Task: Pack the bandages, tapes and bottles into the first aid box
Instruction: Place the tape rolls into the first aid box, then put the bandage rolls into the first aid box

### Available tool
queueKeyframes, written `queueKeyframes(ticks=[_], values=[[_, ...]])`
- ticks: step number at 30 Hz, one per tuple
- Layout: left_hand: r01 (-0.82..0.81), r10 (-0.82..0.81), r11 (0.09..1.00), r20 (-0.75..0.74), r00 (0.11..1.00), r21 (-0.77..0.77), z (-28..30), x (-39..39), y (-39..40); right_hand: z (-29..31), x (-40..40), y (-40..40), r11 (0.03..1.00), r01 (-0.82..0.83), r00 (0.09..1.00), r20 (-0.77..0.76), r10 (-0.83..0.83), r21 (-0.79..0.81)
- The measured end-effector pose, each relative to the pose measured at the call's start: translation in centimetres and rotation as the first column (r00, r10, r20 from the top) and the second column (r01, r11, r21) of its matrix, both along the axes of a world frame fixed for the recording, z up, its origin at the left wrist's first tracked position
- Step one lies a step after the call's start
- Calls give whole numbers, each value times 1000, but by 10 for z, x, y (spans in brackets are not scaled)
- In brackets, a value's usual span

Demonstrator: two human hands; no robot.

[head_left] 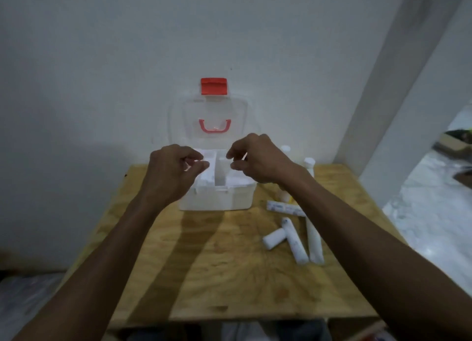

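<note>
First aid box (217, 196) sits open at the back of the wooden table (204, 264), clear lid (208, 111) propped against the wall, so the compartments face up for loading; bandage rolls (293, 236) lie loose to its right, bottles (309, 163) standing behind them, all within easy reach. Left hand (171, 172) and right hand (258, 159) hover over the tray, fingers curled, thumb and forefinger nearly pinched; whether they grip anything, I cannot tell.
</note>
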State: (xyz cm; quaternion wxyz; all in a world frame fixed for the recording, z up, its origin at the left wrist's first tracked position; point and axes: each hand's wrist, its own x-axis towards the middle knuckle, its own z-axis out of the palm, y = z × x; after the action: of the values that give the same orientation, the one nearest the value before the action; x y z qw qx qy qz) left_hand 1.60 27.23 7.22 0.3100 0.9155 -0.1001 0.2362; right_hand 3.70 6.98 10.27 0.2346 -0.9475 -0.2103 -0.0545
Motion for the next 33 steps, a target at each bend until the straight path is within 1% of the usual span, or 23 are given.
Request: queueKeyframes(ticks=[3,5,9,11,13,15,17,19,25,28,30,33], values=[[81,-82,993,-12,997,-86,-9,-19,-26,-1,-28,-38,999,53,998,-30,-53,-2],[130,-135,986,-49,990,-104,-20,-29,-46,-6,-45,-63,993,121,992,-46,-121,2],[226,-229,973,-148,962,-41,-44,-46,-86,-30,-72,-99,962,273,959,-85,-270,25],[262,-252,965,-249,935,6,-58,-51,-103,-44,-82,-107,941,337,936,-104,-336,-8],[279,-253,960,-349,902,27,-71,-54,-117,-58,-90,-108,927,370,917,-138,-374,-57],[296,-270,955,-409,872,2,-82,-58,-127,-70,-95,-105,922,381,903,-191,-386,-62],[299,-258,954,-417,871,33,-89,-60,-132,-78,-96,-100,917,392,893,-213,-397,-66],[300,-247,952,-409,878,68,-93,-60,-133,-84,-94,-97,911,400,888,-202,-413,-103],[338,-268,935,-415,870,105,-92,-59,-128,-97,-85,-92,900,417,866,-244,-435,-126],[355,-272,927,-429,861,123,-90,-60,-126,-98,-85,-86,898,420,866,-239,-439,-130],[348,-274,930,-413,869,116,-89,-62,-123,-95,-86,-82,897,425,865,-235,-443,-124],[324,-283,945,-364,887,55,-87,-69,-110,-86,-93,-77,909,399,879,-235,-416,-119]])
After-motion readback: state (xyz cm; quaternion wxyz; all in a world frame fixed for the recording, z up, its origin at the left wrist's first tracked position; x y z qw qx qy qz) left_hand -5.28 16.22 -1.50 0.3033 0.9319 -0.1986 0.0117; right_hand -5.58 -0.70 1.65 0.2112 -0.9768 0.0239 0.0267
